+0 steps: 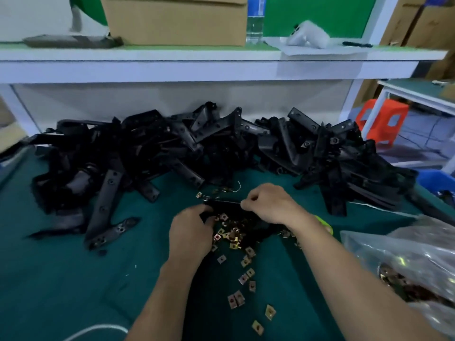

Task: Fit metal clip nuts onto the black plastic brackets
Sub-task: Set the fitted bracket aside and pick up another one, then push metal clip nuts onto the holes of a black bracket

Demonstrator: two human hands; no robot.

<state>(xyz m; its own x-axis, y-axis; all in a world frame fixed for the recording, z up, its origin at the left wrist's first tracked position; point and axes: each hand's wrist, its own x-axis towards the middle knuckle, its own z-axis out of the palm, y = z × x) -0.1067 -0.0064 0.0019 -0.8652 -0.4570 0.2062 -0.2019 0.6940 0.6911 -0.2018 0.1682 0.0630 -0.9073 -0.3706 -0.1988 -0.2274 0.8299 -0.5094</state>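
Observation:
A black plastic bracket [225, 207] lies between my hands over a scatter of brass-coloured metal clip nuts [234, 236] on the green mat. My left hand [190, 231] grips the bracket's near left end, fingers curled round it. My right hand [267, 201] pinches the bracket's upper right edge with thumb and forefinger; whether a clip nut is in that pinch is hidden. More loose clip nuts [246, 279] trail toward me. A long heap of black brackets [197, 143] fills the back of the table.
A clear plastic bag [406, 262] holding more clip nuts sits at the right. One long bracket [105, 207] lies apart at the left. A white shelf [197, 67] overhangs the heap, carrying a cardboard box [174, 18] and a bottle [254, 20]. A white cable [96, 329] lies near me.

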